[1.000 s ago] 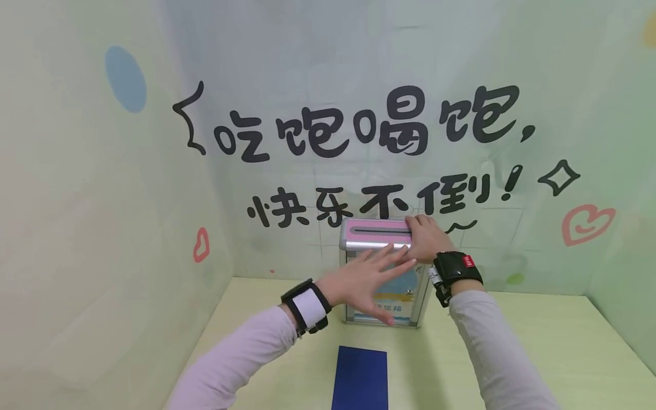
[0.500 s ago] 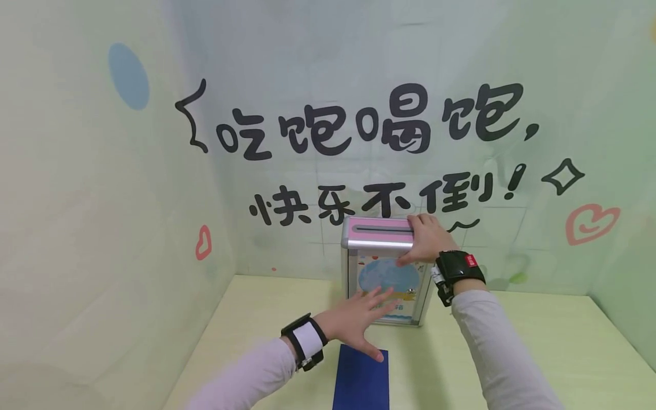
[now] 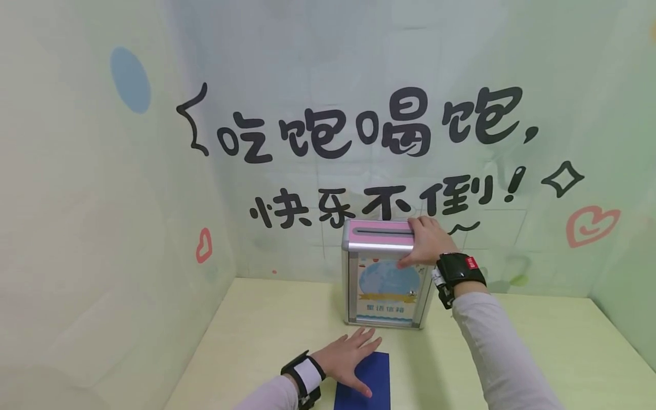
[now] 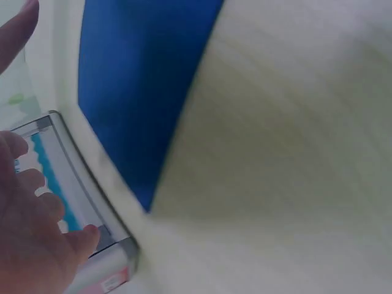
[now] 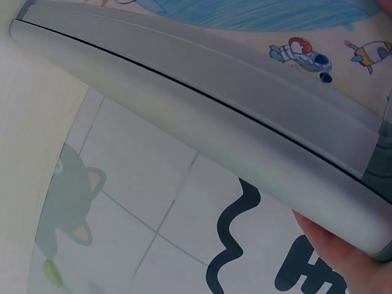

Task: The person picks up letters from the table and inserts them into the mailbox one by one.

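Observation:
An aluminium-framed letter box (image 3: 388,279) with a slotted pink top stands upright near the back wall. My right hand (image 3: 431,242) grips its upper right corner, thumb on the front and fingers over the top. In the right wrist view the silver side frame (image 5: 202,122) runs past the fingers. Close over a flat dark blue rectangle (image 3: 378,376) is my left hand (image 3: 345,359), its fingers spread and nothing gripped. The left wrist view shows that blue piece lying flat on the table, its corner pointing down, with the left hand (image 4: 33,214) beside it.
The pale wooden table (image 3: 277,319) is bounded by a printed back wall (image 3: 287,74) and a left side wall (image 3: 77,228). Another wall (image 3: 635,296) rises on the right. Black lettering and doodles cover the back wall.
My left hand has come down and back from in front of the letter box to over the blue rectangle, uncovering the box front. My right hand stays on the box corner.

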### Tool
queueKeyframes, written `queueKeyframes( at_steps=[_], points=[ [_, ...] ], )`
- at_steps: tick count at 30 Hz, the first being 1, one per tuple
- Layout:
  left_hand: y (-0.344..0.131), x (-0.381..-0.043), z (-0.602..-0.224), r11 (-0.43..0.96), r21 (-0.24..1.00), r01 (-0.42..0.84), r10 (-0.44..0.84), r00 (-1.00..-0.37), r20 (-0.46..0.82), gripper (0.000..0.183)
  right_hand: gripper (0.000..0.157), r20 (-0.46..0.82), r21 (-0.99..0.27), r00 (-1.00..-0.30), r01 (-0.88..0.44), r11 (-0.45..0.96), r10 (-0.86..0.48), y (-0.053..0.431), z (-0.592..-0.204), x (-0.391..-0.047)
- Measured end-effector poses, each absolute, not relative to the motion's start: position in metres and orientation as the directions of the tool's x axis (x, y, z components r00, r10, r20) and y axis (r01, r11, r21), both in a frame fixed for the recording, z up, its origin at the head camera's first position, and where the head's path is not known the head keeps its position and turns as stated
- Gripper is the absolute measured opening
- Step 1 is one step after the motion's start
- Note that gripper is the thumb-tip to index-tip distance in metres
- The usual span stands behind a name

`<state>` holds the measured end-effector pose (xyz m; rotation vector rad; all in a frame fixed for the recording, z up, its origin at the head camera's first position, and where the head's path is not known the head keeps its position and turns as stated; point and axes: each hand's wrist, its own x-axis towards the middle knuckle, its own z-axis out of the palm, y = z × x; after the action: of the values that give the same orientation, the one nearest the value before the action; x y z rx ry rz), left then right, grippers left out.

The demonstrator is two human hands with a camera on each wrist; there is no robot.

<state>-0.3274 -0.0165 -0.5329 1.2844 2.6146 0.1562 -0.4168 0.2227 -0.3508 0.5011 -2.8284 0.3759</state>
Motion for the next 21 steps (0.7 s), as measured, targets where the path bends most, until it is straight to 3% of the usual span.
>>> queueKeyframes(
  at_steps=[9, 21],
  points=[
    [-0.021, -0.32, -0.551, 0.672, 0.174, 0.72, 0.74, -0.638, -0.213, 0.098, 0.106, 0.275, -0.211, -0.914, -0.361, 0.908, -0.3, 0.221, -0.352, -0.413],
    [-0.012, -0.319, -0.548, 0.721, -0.055, 0.691, 0.676, -0.718, -0.165, 0.1, 0.107, 0.302, -0.205, -0.903, -0.373, 0.905, -0.304, 0.221, -0.351, -0.413]
  ],
)
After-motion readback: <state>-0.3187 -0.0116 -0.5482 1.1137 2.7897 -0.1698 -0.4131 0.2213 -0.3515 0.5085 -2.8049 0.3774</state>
